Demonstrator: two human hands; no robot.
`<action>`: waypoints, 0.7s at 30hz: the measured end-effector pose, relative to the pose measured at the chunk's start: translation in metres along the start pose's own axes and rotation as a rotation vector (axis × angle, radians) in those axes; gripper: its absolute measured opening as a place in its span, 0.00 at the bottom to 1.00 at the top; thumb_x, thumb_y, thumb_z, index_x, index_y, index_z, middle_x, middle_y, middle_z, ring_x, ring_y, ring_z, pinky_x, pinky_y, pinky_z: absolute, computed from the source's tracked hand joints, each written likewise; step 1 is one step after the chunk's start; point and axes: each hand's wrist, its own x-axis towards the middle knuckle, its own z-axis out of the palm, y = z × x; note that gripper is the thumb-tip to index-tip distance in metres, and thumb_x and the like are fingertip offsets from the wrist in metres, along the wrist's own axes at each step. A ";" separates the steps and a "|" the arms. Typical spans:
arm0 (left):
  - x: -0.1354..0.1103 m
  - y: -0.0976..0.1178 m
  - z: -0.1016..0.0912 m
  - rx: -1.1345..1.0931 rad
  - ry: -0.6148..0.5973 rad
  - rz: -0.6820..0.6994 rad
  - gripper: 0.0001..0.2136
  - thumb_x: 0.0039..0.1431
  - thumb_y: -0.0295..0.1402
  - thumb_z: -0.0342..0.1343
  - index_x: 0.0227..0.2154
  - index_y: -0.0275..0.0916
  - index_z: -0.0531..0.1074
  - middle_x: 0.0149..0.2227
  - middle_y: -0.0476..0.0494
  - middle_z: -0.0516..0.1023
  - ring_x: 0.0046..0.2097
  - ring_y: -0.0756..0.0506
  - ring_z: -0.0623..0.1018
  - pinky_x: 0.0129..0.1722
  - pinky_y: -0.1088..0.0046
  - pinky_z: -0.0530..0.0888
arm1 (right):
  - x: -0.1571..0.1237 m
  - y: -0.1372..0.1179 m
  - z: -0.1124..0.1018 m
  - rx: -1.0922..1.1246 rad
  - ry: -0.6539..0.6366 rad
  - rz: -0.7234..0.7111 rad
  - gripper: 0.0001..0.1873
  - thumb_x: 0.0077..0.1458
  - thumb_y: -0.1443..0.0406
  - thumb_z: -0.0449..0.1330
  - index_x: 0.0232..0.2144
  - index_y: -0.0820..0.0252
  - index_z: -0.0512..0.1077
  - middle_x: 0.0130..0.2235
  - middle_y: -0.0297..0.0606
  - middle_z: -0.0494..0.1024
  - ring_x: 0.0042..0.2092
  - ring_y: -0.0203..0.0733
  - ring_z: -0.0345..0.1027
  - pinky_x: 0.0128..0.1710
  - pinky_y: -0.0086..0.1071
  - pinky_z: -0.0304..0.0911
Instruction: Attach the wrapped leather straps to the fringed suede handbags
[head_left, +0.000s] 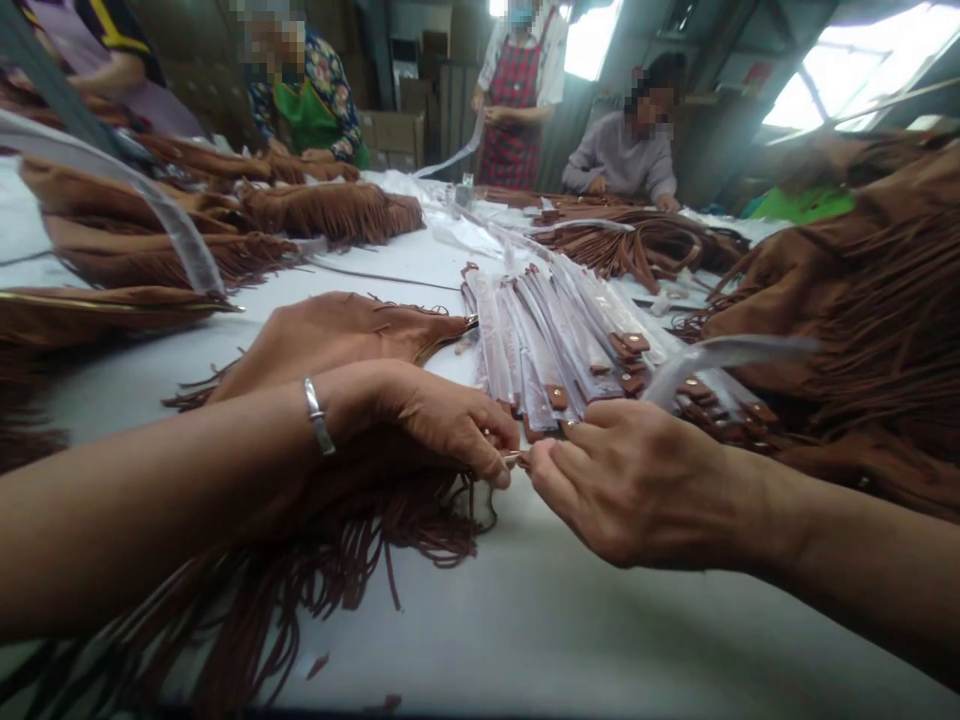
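Observation:
My left hand [431,420], a silver bangle on its wrist, lies over a brown fringed suede bag [337,335] and pinches a small metal piece at the bag's corner. My right hand [630,480] meets it fingertip to fingertip, closed in a pinch on the same small piece, which is too small to name. A clear plastic strip [720,355] rises from behind my right hand. Just beyond both hands lies a row of brown straps in clear plastic sleeves [547,340].
Piles of brown fringed bags [862,320] fill the right side and the left [150,250] of the white table [525,610]. Loose brown straps [637,245] lie further back. Several other people stand or sit at the table's far end.

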 end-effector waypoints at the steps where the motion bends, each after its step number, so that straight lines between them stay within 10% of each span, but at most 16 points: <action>1: 0.001 0.000 0.004 -0.081 -0.045 0.023 0.06 0.54 0.34 0.54 0.30 0.37 0.71 0.26 0.53 0.70 0.32 0.51 0.70 0.31 0.81 0.67 | -0.002 -0.001 0.000 -0.013 0.008 -0.018 0.11 0.54 0.74 0.49 0.24 0.64 0.68 0.19 0.35 0.66 0.20 0.36 0.56 0.22 0.35 0.44; 3: 0.001 -0.002 0.016 -0.256 -0.136 0.069 0.07 0.56 0.35 0.50 0.30 0.36 0.68 0.25 0.53 0.65 0.30 0.52 0.66 0.28 0.80 0.65 | -0.007 -0.004 0.001 -0.024 0.017 -0.037 0.10 0.54 0.73 0.50 0.26 0.65 0.70 0.19 0.36 0.66 0.19 0.36 0.56 0.21 0.35 0.44; 10: 0.002 -0.004 0.048 -0.262 0.217 -0.019 0.09 0.54 0.36 0.50 0.25 0.37 0.58 0.24 0.54 0.58 0.26 0.53 0.59 0.24 0.78 0.59 | -0.019 -0.017 0.006 -0.046 0.047 0.078 0.12 0.55 0.72 0.50 0.34 0.73 0.73 0.22 0.41 0.72 0.21 0.37 0.60 0.21 0.35 0.49; 21: 0.001 -0.002 0.080 0.381 0.460 -0.001 0.04 0.54 0.32 0.44 0.29 0.38 0.60 0.32 0.44 0.66 0.31 0.46 0.66 0.32 0.67 0.68 | -0.019 -0.037 0.015 -0.077 -0.026 0.187 0.09 0.54 0.71 0.55 0.36 0.75 0.71 0.19 0.36 0.69 0.21 0.35 0.58 0.20 0.35 0.46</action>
